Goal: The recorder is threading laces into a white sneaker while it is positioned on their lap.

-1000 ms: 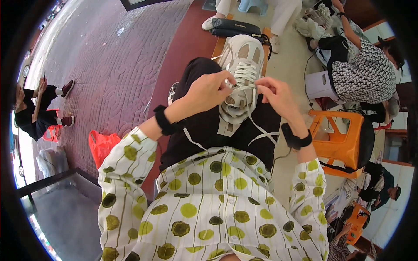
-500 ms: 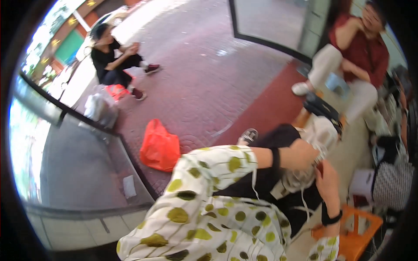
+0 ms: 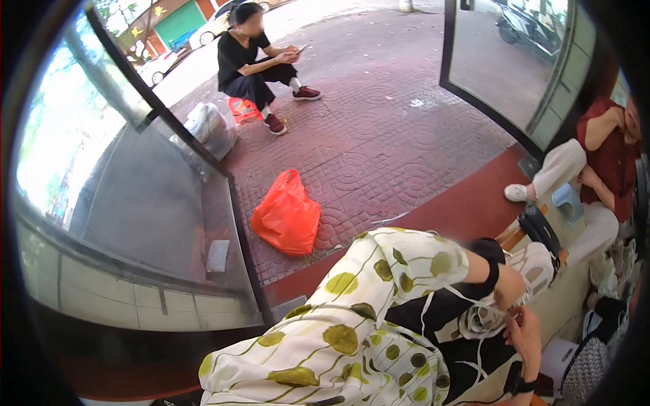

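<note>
A cream lace-up shoe (image 3: 479,323) with long white laces lies against black trousers at the lower right, below my hands. My left hand (image 3: 509,291) is bent over the shoe with its fingers curled; what they hold is hidden. Close beside it, my right hand (image 3: 525,333) pinches a white shoelace (image 3: 482,304) that runs between the two hands. Loose lace ends trail over the black cloth. Another pale shoe (image 3: 539,262) shows just beyond my left hand. Both wrists wear black bands, and green-dotted white sleeves cover my arms.
An orange-red plastic bag (image 3: 287,215) rests on the paving ahead. Glass doors (image 3: 145,203) stand at left and right. One person (image 3: 247,64) sits on a red stool outside; another (image 3: 606,159) sits at right near a black bag (image 3: 539,227). Shoes and bags crowd the right edge.
The view has swung, so the scene shifts right and down. My hands have come closer together over the shoe. The person at right has moved toward the edge of the picture.
</note>
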